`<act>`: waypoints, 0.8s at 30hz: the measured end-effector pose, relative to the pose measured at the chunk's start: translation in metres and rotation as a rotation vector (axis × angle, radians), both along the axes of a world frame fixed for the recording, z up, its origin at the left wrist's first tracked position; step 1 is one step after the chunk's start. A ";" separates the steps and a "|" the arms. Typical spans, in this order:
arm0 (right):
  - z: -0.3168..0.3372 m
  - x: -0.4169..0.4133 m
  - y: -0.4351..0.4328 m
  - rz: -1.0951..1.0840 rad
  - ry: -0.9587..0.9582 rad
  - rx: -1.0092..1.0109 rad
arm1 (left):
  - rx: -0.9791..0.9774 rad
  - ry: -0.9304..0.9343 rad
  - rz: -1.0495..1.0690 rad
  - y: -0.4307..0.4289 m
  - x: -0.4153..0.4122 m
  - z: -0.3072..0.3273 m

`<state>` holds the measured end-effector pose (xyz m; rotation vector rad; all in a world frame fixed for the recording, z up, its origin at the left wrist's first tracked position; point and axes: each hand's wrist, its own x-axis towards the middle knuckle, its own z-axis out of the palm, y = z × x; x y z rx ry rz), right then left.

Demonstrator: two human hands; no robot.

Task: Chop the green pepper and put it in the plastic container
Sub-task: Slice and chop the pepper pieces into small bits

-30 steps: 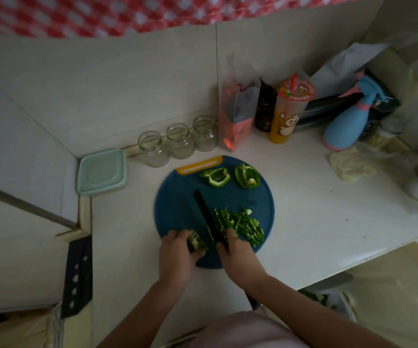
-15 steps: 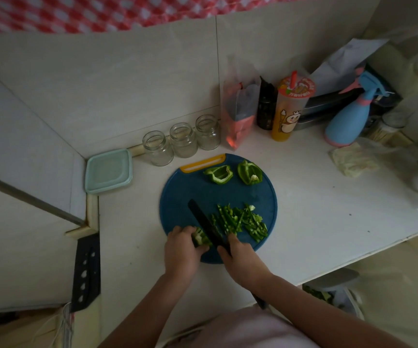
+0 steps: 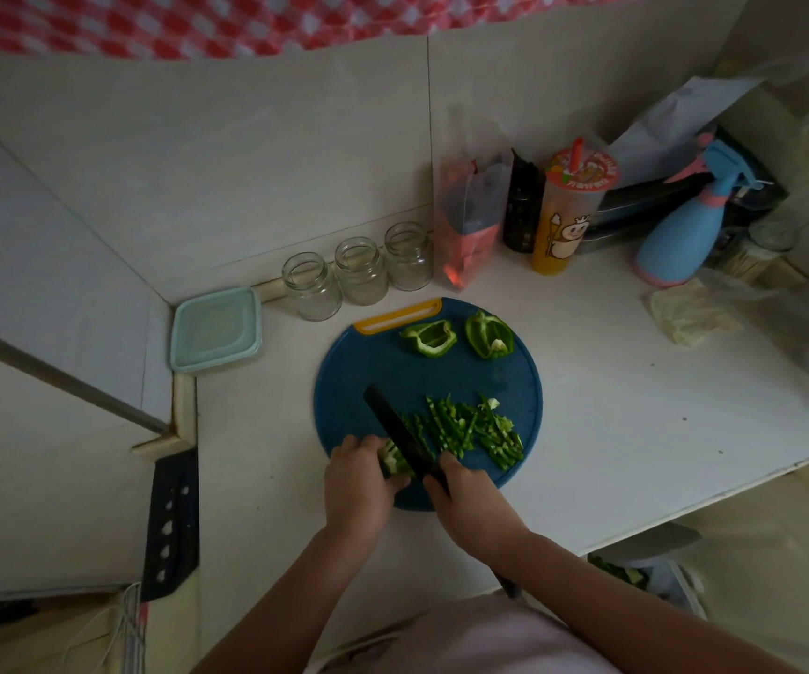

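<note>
A: So, what's new on the table and board?
B: The container sits lidded by the wall, well apart. Two chunks wait at the far edge.
A: Hands?
B: The left hand curls its fingers on the stub. The right hand grips the knife. The strips have grown since a second ago, so I'd judge chopping is progressing.

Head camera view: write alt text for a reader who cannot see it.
On a round blue cutting board, the left hand holds a green pepper piece while the right hand grips a black knife set against it. Cut strips lie right of the blade, two larger pieces at the far edge. A lidded plastic container sits left of the board.
</note>
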<state>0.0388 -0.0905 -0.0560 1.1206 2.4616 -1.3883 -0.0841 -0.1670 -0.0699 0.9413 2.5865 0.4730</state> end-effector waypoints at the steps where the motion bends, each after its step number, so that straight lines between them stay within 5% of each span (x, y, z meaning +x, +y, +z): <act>1: -0.001 0.001 0.000 0.000 -0.002 0.005 | -0.007 0.008 -0.007 0.000 0.000 0.000; 24: -0.007 -0.002 -0.006 -0.001 -0.018 0.065 | -0.037 0.018 -0.006 0.000 -0.001 0.002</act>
